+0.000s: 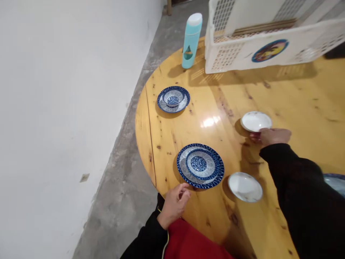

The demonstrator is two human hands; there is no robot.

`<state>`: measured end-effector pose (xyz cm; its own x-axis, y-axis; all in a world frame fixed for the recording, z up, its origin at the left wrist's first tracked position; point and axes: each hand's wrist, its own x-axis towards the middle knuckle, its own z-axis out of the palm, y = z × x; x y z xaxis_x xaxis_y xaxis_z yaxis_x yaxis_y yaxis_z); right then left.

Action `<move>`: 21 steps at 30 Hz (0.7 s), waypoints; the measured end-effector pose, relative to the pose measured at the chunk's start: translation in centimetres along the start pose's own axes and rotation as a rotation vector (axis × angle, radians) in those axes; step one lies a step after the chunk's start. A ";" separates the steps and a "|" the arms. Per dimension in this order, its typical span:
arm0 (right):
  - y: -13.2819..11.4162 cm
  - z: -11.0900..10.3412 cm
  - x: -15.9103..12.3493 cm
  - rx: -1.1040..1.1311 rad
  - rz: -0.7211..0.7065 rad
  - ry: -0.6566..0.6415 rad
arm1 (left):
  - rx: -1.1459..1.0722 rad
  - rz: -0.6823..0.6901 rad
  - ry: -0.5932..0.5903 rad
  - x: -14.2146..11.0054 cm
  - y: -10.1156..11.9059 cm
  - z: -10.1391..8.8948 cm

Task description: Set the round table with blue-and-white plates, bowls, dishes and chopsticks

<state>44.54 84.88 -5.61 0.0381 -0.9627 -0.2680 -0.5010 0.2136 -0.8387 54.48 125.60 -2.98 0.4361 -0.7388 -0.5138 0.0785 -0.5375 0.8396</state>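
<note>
My right hand (275, 136) reaches across the table, its fingers closed on the near right edge of a small white dish (256, 121). Another white dish (245, 187) lies nearer to me, below that arm. My left hand (175, 203) is at the near edge of a blue-patterned plate (183, 169). Its fingers are loosely bent with nothing in them; whether a fingertip touches the rim I cannot tell. On that plate sits a smaller blue-patterned dish (199, 163). Farther off, a blue-patterned bowl (173, 98) stands on a second plate (165, 108).
A light-blue bottle (190, 43) with a white lid stands at the far table edge, beside a white plastic basket (231, 57). Another blue-rimmed plate (336, 183) is partly hidden behind my right arm. The wooden table (215, 233) curves round at the left, near a white wall (67, 90).
</note>
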 end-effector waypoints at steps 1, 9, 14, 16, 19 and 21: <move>-0.3 0.4 -0.5 0.003 0.037 -0.009 | -0.009 0.008 0.003 0.2 0.0 -0.1; -4.7 8.8 -5.6 0.021 0.050 -0.386 | -0.057 0.060 0.076 1.9 1.1 -2.1; -6.2 14.6 -7.9 -0.042 0.015 -0.550 | -0.056 0.060 0.131 2.0 0.0 -3.2; -6.1 16.1 -8.5 -0.063 0.003 -0.578 | -0.060 0.058 0.149 1.8 -0.8 -3.5; -5.9 17.4 -8.8 -0.084 -0.006 -0.587 | -0.065 0.052 0.165 1.6 -1.9 -3.8; -5.8 17.8 -8.8 -0.096 -0.011 -0.581 | -0.074 0.045 0.168 1.6 -2.3 -4.0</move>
<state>62.53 95.03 -6.84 0.4979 -0.7101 -0.4977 -0.5728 0.1616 -0.8036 58.58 127.25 -5.05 0.5841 -0.6794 -0.4442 0.1190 -0.4697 0.8748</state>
